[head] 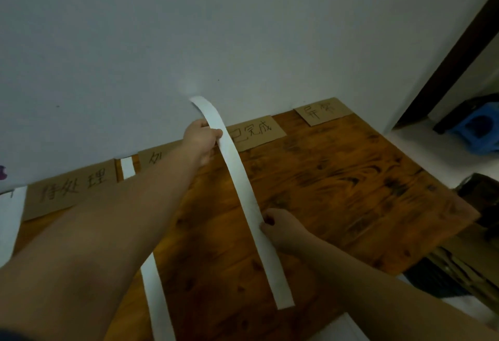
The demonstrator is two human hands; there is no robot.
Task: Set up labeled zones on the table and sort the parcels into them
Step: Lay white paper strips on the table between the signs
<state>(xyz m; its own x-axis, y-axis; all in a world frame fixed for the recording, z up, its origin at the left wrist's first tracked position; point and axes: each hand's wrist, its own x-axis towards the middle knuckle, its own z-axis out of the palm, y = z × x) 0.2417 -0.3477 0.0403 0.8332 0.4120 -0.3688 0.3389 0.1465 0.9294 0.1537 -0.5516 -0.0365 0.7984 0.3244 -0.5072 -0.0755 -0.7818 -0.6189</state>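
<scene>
A long white paper strip (244, 192) runs from the wall down toward the near edge of the wooden table (337, 184). My left hand (202, 142) grips its far end near the wall, where the tip curls upward. My right hand (280, 226) pinches the strip at its middle, low over the tabletop. Several cardboard labels with handwritten characters lie along the wall: one at the left (70, 187), one partly hidden by my left arm (155, 158), one (256, 133) just right of my left hand, and one at the far right corner (322, 111).
Another white strip (156, 300) lies on the table under my left arm, its far end (127, 167) showing between two labels. A third white strip (10, 222) is at the left edge. A blue stool (478, 127) and dark clutter stand on the floor right of the table.
</scene>
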